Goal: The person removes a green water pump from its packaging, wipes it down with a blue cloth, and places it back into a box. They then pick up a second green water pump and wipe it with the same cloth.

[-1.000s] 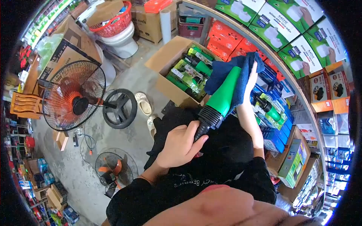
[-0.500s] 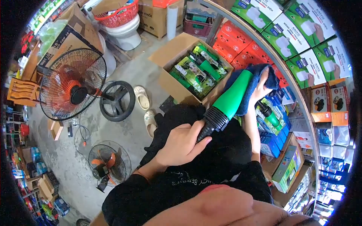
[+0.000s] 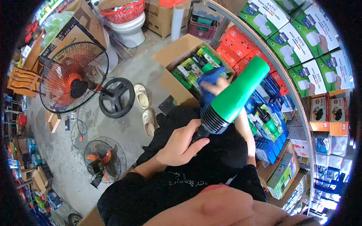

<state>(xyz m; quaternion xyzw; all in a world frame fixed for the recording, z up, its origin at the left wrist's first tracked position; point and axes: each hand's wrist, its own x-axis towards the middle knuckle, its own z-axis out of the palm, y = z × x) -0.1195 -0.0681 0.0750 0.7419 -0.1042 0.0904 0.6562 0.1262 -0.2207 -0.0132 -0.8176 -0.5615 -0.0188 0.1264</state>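
Note:
My left hand is closed around the narrow black end of a green tapered tube with a black ribbed collar. The tube tilts up to the right, its wide green end away from me. Behind it, my right hand grips a dark blue cloth near the ribbed collar; the hand is partly hidden and blurred. An open cardboard box just beyond holds several green-and-black packaged items of similar look. Another green-and-black item lies in packaging right of my right forearm.
Left on the floor are a standing fan, its round black base, a smaller fan and cream clogs. Stacked red boxes and shelved green-and-white boxes line the right side. A red basket sits at the back.
My right hand and the cloth have moved left, from beside the tube's wide green end to behind its collar. The tube has shifted slightly up and right, and its green end is uncovered.

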